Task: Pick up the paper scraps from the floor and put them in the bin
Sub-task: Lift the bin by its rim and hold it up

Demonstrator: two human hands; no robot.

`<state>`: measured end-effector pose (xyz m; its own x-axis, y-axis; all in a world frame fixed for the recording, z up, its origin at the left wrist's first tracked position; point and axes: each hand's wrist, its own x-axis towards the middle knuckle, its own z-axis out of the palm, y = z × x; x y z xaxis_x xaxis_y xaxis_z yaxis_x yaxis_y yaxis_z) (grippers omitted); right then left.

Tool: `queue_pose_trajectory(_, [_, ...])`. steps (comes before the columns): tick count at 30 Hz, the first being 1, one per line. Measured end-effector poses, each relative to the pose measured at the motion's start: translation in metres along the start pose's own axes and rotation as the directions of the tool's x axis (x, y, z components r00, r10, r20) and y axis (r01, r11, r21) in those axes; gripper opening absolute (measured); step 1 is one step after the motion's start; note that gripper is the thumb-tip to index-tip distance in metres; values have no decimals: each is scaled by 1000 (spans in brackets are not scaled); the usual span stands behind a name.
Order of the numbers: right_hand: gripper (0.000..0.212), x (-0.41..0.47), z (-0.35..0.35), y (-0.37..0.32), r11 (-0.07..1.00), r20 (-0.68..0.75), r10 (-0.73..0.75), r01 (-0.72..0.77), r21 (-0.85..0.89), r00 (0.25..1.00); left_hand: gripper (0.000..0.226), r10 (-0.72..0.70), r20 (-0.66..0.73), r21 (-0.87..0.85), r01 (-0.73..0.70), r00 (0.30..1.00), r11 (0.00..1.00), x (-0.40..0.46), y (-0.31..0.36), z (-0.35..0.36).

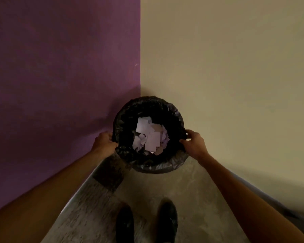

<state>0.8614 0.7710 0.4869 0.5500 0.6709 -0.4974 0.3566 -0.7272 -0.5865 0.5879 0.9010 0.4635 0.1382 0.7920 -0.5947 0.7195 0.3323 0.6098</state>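
A round bin [158,165] lined with a black plastic bag stands in the corner of the room. Several pale paper scraps [150,135] lie piled inside it. My left hand [104,140] grips the bin's left rim, fingers curled over the bag. My right hand [194,142] grips the right rim the same way. Both forearms reach in from the bottom corners. No scraps show on the visible floor.
A purple wall [60,85] on the left meets a beige wall [226,76] on the right just behind the bin. The floor [147,190] is mottled grey with a dark patch [111,174] left of the bin. My two black shoes [167,220] stand below.
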Motion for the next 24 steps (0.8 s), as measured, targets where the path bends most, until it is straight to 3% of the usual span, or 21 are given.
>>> queue_pose_trajectory(10, [48,103,85,44,1000,26,13,-13,14,1000,17,-19,3,-15,19,1000,1000,110,-59,48])
queue_pose_trajectory(15, [49,140,112,68,1000,23,9,-9,-7,1000,27,-9,20,11,9,1000,1000,149,-81,77])
queue_pose_trajectory(24, [45,182,148,102,999,26,-2,3,-36,1000,15,-9,34,19,8,999,1000,198,-104,112])
